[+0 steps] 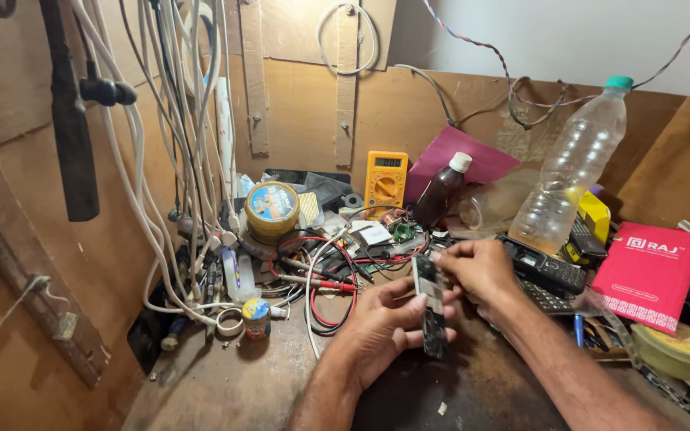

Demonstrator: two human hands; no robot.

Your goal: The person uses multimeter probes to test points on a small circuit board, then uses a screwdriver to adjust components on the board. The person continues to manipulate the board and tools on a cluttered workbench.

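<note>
Holding one narrow dark circuit board (430, 307) upright over the scuffed wooden bench (225, 383), both hands are on it at once. Left hand (381, 327) has its fingers curled around the lower half, right hand (477, 267) pinches the top edge with thumb and fingertips. It looks like a small phone board, though it's too small to be sure.

Counting the clutter: two bottles, one clear crinkly plastic bottle (573, 172) with a green cap and one brown bottle (441, 191) with a white cap. One yellow multimeter (386, 180) leans on the back wall, with red and black probe leads (321, 279) looped in front. One round tin (271, 209), one glossy red booklet (647, 275), one bundle of white cables (177, 144) hanging at left.
</note>
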